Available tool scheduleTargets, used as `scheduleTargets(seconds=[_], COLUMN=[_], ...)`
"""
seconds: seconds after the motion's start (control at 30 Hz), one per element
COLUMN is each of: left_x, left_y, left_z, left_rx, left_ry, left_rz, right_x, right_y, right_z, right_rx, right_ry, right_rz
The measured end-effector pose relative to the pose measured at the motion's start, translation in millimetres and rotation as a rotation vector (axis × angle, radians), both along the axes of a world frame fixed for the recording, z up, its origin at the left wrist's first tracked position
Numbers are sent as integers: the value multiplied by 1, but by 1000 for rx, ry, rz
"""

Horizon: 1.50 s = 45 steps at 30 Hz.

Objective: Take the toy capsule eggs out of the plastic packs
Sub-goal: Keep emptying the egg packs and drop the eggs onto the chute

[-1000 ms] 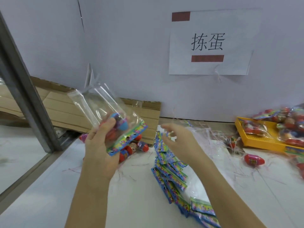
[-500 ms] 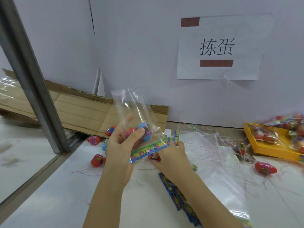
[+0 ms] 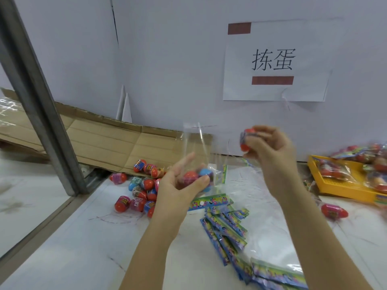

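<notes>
My left hand (image 3: pixel 180 185) holds a clear plastic pack (image 3: pixel 196 147) upright above the floor, thumb and fingers curled round its lower end. Inside it I see a red egg (image 3: pixel 189 176) and a blue egg (image 3: pixel 206 172). The pack's coloured header strip (image 3: pixel 209 203) hangs below my palm. My right hand (image 3: pixel 270 147) is raised to the right of the pack and grips a red capsule egg (image 3: pixel 246 138). A pile of loose eggs (image 3: pixel 140 195) lies on the floor left of my left arm.
Empty packs with coloured headers (image 3: pixel 226 227) lie spread under my arms. A yellow tray (image 3: pixel 339 185) with full packs stands at the right, a single red egg (image 3: pixel 334 211) before it. Flattened cardboard (image 3: pixel 100 143) leans on the wall; a metal post (image 3: pixel 37 97) rises at the left.
My right hand went from the pack's lower edge up and to the right, and it now has a red egg in its fingers. The left hand lowered the pack slightly.
</notes>
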<state>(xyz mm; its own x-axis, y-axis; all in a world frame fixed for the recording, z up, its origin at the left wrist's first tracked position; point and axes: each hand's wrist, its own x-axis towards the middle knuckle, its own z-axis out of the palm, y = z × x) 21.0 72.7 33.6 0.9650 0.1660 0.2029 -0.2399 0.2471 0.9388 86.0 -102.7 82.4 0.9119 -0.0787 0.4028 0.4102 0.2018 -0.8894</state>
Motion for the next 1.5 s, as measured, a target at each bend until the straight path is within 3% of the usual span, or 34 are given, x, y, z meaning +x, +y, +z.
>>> scheduleTargets(seconds=[0.1,0.3,0.5,0.93,1.2,1.5], left_x=[1,-2,-3,-8,-8,-5], left_y=[-8,-17,-18,-34,-38,-37], left_z=[-3,-6,-7,-5,-7,-10], left_rx=[61,187,206,79,183,117], left_ry=[-10,-35,-8,-19,-58,-57], left_rz=[-43,-126,-159,-261,-142,-102], right_x=[-22,-46,-47,-45,-43,-46], right_y=[-4,3,-10,-17,-16,-3], right_z=[27,34,34,37,35,33], right_rx=[-29,-657,-913,-997,-1143,-1154], right_ry=[-171,-287,-284,-152,-114,-81], right_rz=[92,-184,-251,29,87,135])
